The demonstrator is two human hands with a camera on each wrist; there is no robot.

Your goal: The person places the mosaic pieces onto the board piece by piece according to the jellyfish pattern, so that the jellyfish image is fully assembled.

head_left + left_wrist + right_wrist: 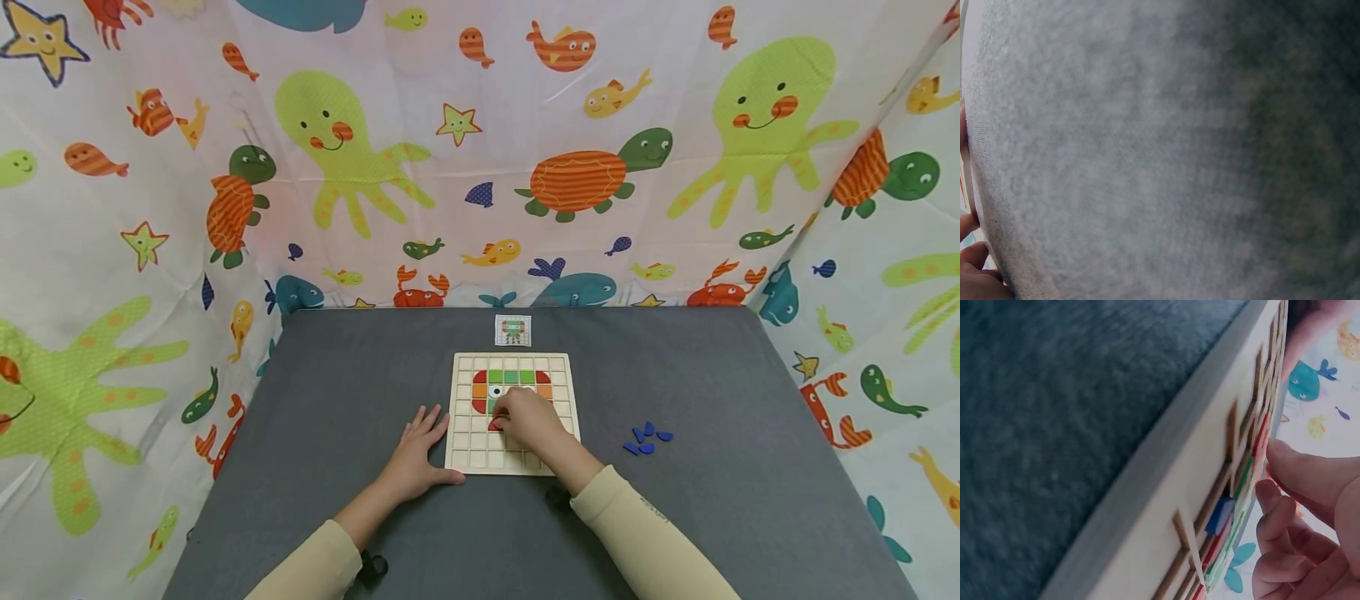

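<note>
A square wooden grid board [465,457] lies on the grey table, with red, green and orange tiles forming a pattern in its cells. My left hand [414,457] rests at the board's left side, fingers spread, thumb by the near left corner. Over the middle of the pattern is my right hand [531,419], its fingers bent down to the tiles. In the right wrist view its thumb [1304,475] is right at a red tile [1260,436]; I cannot tell whether it pinches a piece. A blue piece [1219,515] sits in the board there.
Several loose blue pieces [647,448] lie on the grey table [720,517] right of the board. A small pattern card [513,331] lies beyond the board's far edge. A curtain [480,225] printed with sea animals hangs behind the table and along its sides.
</note>
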